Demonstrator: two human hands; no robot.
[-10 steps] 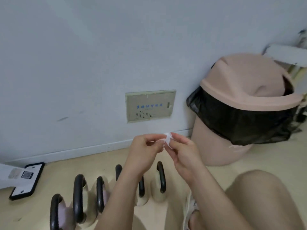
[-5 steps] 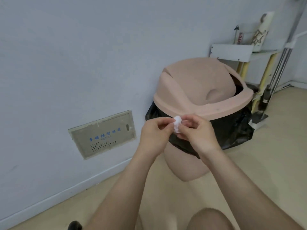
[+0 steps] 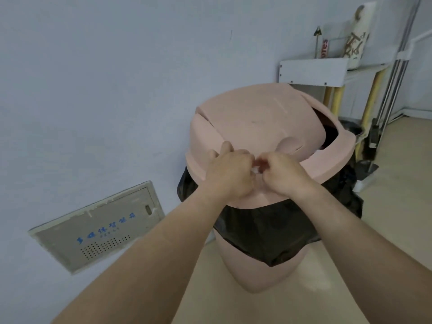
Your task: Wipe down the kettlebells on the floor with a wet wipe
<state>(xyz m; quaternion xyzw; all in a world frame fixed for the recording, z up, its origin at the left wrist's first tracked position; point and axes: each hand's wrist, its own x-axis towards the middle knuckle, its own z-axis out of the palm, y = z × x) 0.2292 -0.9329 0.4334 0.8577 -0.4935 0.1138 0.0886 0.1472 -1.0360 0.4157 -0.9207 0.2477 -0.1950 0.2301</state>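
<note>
Centrally, the left hand (image 3: 230,177) and the right hand (image 3: 281,174) are shown brought together, with their backs turned toward the camera. The right hand's fingers are curled tightly inward. The left hand's thumb and nearer fingers are bent toward it, while two of its fingers (image 3: 225,147) are raised beyond the knuckles. A small white scrap of the wet wipe (image 3: 255,170) is seen pinched in the narrow gap where the two hands meet. Most of it is hidden by the fingers, so the share of the grip taken by each hand cannot be told.

Both forearms are extended forward from the lower edge and converge toward the wrists. The hands are held over the front slope of the pink domed lid (image 3: 268,118); whether it is touched cannot be told. A black liner (image 3: 268,230) is draped from beneath the lid around the bin body (image 3: 252,274), which stands on the beige floor (image 3: 350,277) against the pale wall (image 3: 105,78).

Low on the wall, left of the bin, a grey panel (image 3: 100,228) with blue characters and a perforated grille is set. Behind the bin, at right, a white shelf (image 3: 313,71) on yellow legs carries a patterned roll (image 3: 357,36), with metal poles (image 3: 397,66) just beside it.
</note>
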